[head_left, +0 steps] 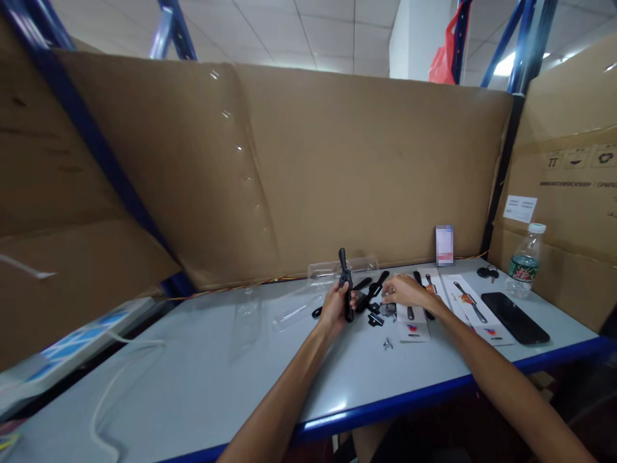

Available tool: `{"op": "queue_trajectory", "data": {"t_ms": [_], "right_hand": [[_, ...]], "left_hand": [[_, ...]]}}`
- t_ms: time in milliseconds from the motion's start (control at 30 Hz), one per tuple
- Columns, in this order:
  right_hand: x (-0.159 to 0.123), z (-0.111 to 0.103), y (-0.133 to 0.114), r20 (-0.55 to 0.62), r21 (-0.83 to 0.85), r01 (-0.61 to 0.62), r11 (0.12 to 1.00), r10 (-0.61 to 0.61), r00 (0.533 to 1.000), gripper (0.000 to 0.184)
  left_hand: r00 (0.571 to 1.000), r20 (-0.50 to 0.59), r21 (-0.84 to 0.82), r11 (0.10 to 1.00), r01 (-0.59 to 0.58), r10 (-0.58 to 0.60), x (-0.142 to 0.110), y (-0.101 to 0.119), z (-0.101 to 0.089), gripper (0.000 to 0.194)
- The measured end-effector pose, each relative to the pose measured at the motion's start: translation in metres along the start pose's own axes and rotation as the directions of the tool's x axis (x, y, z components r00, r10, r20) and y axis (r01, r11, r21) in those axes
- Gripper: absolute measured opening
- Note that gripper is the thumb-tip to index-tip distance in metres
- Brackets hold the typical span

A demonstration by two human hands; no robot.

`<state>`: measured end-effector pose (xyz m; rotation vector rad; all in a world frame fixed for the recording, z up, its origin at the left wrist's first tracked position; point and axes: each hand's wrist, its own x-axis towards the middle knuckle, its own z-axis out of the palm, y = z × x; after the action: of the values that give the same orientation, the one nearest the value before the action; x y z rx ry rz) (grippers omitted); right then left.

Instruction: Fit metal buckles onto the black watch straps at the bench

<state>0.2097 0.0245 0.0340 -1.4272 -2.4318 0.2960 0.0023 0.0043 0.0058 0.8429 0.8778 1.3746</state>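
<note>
Black tool [346, 280] nearly upright in the left hand [336, 303]
Head view: left fingers clasp the tool above the table [202, 366]; the right hand [403, 291] is at metal parts [388, 310] beside a card [414, 323], fingers bent; whether they pinch anything I cannot tell.

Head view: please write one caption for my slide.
Left hand holding a black tool, right hand near loose parts on a table.

Head-worn view, facing forward and down; tabletop [202, 360] near, cardboard wall [361, 161] beyond
</note>
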Motion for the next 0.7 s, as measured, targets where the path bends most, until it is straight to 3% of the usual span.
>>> {"op": "queue_trajectory", "data": {"t_ms": [67,133,400,600,700], "right_hand": [[-0.003,-0.003,-0.002,0.127,-0.065,0.034,0.997,-0.025,0.992,0.023],[-0.004,-0.002,-0.004,0.180,-0.101,0.047,0.994,-0.029,0.983,0.022],[-0.001,0.011,0.000,0.015,0.033,-0.020,0.999,0.020,1.000,0.027],[0.002,0.014,0.005,0.001,-0.035,-0.032,0.999,0.032,0.999,0.035],[0.003,0.016,0.006,0.002,-0.022,-0.007,1.000,0.007,1.000,0.020]], "left_hand": [[0.999,-0.048,0.056,0.998,0.008,-0.005,0.002,-0.002,-0.003,0.028],[0.998,-0.058,0.089,0.996,0.012,-0.006,0.003,-0.005,-0.005,0.028],[1.000,-0.031,0.174,0.985,0.006,-0.001,0.004,-0.013,-0.001,0.027],[1.000,0.019,0.221,0.975,-0.026,0.023,-0.005,-0.008,0.006,0.037],[0.999,0.040,0.237,0.971,-0.018,0.009,-0.008,-0.008,0.009,0.036]]}}
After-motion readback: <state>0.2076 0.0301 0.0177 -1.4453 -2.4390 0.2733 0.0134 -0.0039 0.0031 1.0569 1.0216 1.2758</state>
